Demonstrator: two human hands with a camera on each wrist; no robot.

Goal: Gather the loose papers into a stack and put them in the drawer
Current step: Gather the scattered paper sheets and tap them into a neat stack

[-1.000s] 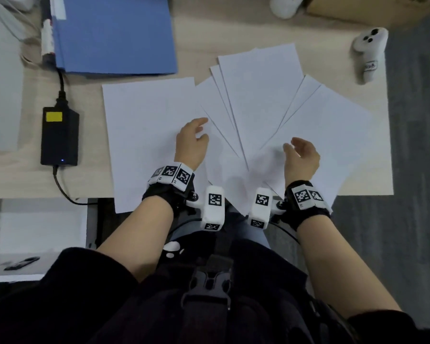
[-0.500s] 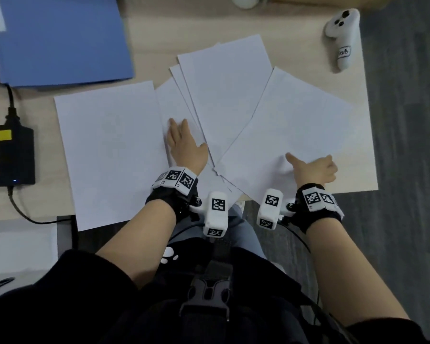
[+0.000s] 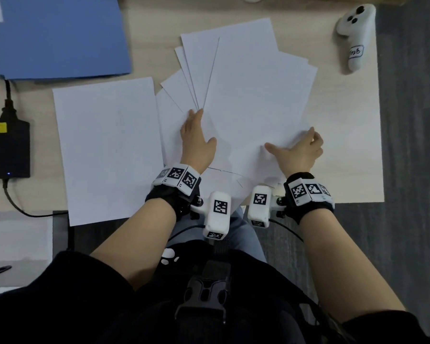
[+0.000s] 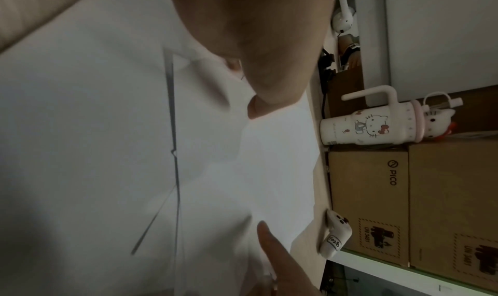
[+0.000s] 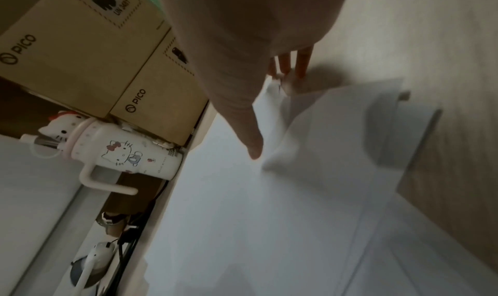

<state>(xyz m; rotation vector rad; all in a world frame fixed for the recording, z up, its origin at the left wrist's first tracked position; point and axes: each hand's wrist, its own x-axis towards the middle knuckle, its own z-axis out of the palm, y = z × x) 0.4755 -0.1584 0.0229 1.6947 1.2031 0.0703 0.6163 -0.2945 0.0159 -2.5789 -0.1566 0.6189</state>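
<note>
My left hand [image 3: 198, 142] lies flat, fingers straight and together, pressing the fanned papers [image 3: 253, 95] near the front edge of the desk [image 3: 345, 145]. My right hand [image 3: 299, 151] has its thumb extended across the top sheet and its fingers curled over that sheet's right edge, gripping it. The thin, matte white rectangular sheets overlap in a fan at mid-desk. One separate sheet [image 3: 107, 145] overhangs the front edge, left. A smooth blue folder [image 3: 60, 36] occupies the far left corner; a rounded white controller [image 3: 355, 36] the far right.
</note>
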